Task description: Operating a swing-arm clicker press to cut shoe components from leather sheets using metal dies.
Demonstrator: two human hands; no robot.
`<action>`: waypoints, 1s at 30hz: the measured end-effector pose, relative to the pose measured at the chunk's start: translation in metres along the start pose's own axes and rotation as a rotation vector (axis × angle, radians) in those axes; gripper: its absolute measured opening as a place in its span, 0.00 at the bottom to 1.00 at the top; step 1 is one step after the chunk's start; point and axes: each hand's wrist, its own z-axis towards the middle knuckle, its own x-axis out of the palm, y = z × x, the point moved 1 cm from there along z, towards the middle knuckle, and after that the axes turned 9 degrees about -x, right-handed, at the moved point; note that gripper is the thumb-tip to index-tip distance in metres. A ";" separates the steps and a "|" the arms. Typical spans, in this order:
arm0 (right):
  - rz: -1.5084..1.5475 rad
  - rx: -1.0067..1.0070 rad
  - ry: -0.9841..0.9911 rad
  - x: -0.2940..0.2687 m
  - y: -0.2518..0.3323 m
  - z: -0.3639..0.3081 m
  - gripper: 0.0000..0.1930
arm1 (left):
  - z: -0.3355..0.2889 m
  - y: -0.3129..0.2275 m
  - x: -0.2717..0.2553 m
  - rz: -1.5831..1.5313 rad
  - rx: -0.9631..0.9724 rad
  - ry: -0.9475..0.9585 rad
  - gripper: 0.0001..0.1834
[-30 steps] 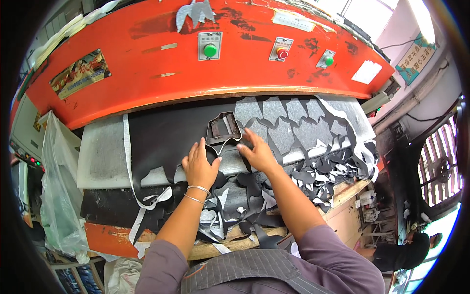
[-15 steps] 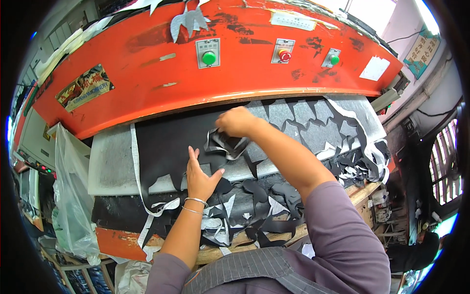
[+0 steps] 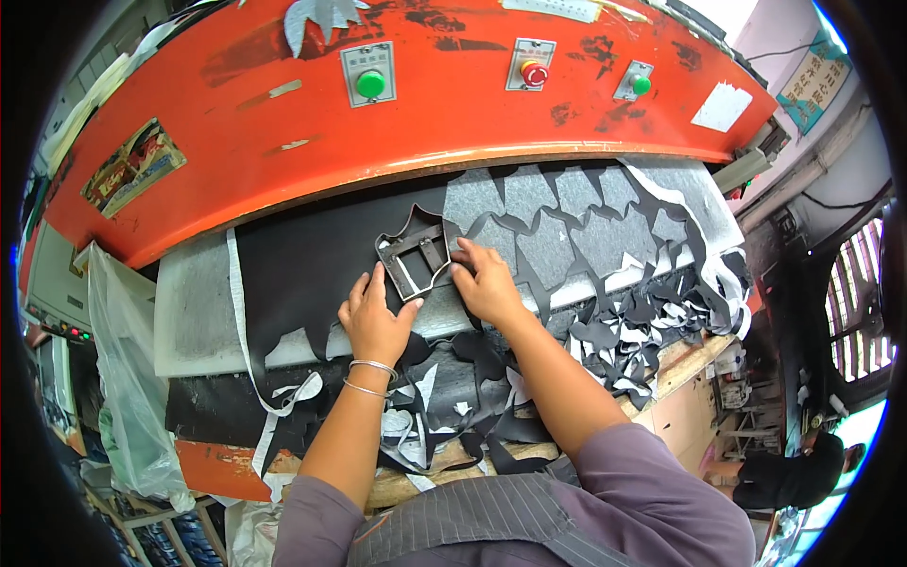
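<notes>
Metal cutter (image 3: pixel 431 253) just got turned round, now lying on the black sheet (image 3: pixel 321 236). Left hand (image 3: pixel 376 319) and right hand (image 3: pixel 487 283) flank it, each grip loosely open, so it looks re-placed, not carried.

1. Orange-red painted metal machine beam (image 3: pixel 453 113), left part: a tilted, rectangular, multicoloured plate (image 3: pixel 134 168) with large pale characters, blurred;
2. Same beam, further right: a grey rectangular metal panel (image 3: pixel 367 60) with a line of small dark characters above its round green push button (image 3: pixel 370 85);
3. A second grey metal panel (image 3: pixel 532 52); small blurred print above its red mushroom-shaped button (image 3: pixel 535 75);
4. Pale pinkish wall (image 3: pixel 767 52), upper right: a teal-edged, cream-centred rectangular sign (image 3: pixel 814 93); large dark characters in columns.
</notes>
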 end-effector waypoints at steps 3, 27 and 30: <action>-0.169 -0.091 0.074 0.000 0.005 -0.006 0.29 | 0.003 0.001 0.005 0.038 0.046 -0.053 0.37; -0.326 -0.241 0.005 -0.009 -0.002 0.013 0.28 | 0.028 -0.028 0.028 0.073 -0.016 -0.154 0.37; -0.322 -0.261 0.028 -0.011 0.000 0.016 0.28 | 0.031 -0.027 0.031 -0.009 0.021 -0.178 0.37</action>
